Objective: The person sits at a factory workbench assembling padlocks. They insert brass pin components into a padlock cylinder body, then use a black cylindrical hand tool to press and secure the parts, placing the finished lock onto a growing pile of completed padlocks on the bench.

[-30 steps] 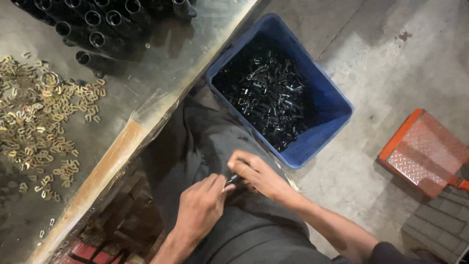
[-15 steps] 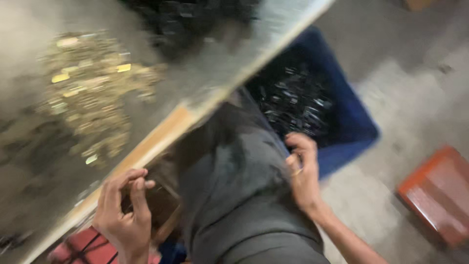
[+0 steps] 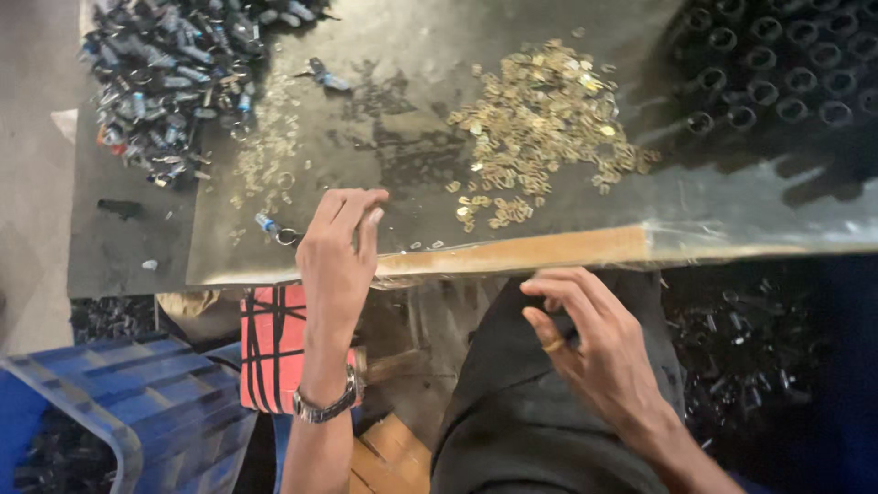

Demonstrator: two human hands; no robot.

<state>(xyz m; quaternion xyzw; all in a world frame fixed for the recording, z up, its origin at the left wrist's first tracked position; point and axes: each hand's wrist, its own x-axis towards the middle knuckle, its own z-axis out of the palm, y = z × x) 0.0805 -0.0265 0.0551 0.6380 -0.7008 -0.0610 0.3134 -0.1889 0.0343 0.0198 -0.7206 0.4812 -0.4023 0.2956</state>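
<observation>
The left hand [image 3: 337,252] had risen from the lap to the metal-topped bench's edge [image 3: 512,252], fingers loosely open — heap of small brass rings [image 3: 540,119] at two o'clock — while the right hand [image 3: 599,352], half-curled and seemingly empty, stayed low.

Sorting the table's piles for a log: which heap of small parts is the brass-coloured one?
The heap in the middle of the table, just beyond the left hand. The pile at the far left is dark metal, and the right-hand pieces are black tubes.
</observation>
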